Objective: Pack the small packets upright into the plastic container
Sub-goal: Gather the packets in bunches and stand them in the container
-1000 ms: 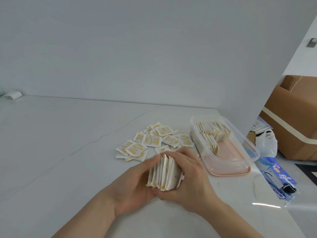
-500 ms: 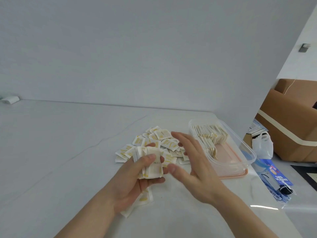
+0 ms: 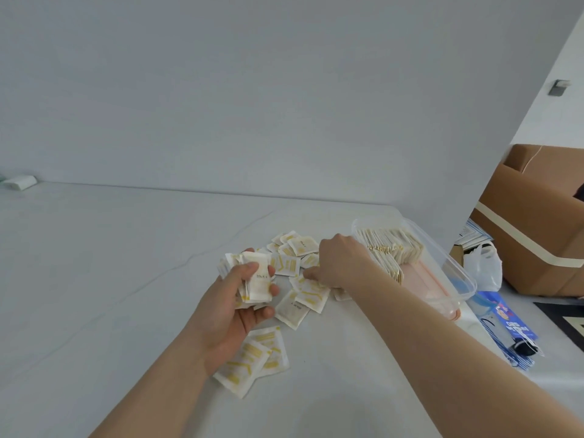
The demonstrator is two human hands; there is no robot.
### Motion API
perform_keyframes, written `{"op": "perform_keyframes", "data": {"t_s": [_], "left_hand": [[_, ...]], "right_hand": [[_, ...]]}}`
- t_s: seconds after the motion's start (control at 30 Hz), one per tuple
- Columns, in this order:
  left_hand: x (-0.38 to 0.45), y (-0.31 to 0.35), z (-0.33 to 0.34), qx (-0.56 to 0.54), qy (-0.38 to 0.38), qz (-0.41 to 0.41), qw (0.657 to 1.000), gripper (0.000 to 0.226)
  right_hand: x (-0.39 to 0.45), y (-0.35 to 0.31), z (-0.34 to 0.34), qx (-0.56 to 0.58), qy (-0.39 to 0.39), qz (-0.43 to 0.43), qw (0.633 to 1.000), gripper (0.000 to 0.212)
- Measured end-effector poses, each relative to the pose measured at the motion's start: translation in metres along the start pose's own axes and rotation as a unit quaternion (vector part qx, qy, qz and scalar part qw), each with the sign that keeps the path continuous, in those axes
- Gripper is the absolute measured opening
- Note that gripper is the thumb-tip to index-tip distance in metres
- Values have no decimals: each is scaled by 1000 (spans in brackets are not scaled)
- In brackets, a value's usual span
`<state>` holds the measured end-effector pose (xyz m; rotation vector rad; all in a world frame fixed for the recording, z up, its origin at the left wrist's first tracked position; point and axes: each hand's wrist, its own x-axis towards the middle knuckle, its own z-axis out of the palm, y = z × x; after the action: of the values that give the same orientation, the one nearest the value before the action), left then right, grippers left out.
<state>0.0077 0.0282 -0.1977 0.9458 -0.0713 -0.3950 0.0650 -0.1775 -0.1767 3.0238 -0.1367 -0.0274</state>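
head view, left hand (image 3: 243,298): we see it palm up, gripping a bundle of packets (image 3: 256,279), thumb over the top.
right hand (image 3: 339,263): knuckles up, fingertips down on the loose packets (image 3: 297,263); whether it pinches one we can't tell.
dropped packets (image 3: 256,358): flat on the table (image 3: 110,263), partly under our left wrist.
container (image 3: 455,273): right of the pile, a row of packets standing inside, far end.
clutter: cardboard box (image 3: 537,222) and white bag (image 3: 483,267) beyond the table edge.

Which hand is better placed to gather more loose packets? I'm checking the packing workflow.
The right hand, probably: it already reaches down onto the loose white-and-yellow packets beside the clear plastic container. The left hand is occupied, gripping a bundle of packets.
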Motion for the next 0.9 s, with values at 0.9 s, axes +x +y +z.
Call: {"op": "perform_keyframes", "data": {"t_s": [0.9], "left_hand": [[-1,-8,4,56,1,1,998,24]], "right_hand": [[-8,12,-5,-129,72,-69,987,12]]}}
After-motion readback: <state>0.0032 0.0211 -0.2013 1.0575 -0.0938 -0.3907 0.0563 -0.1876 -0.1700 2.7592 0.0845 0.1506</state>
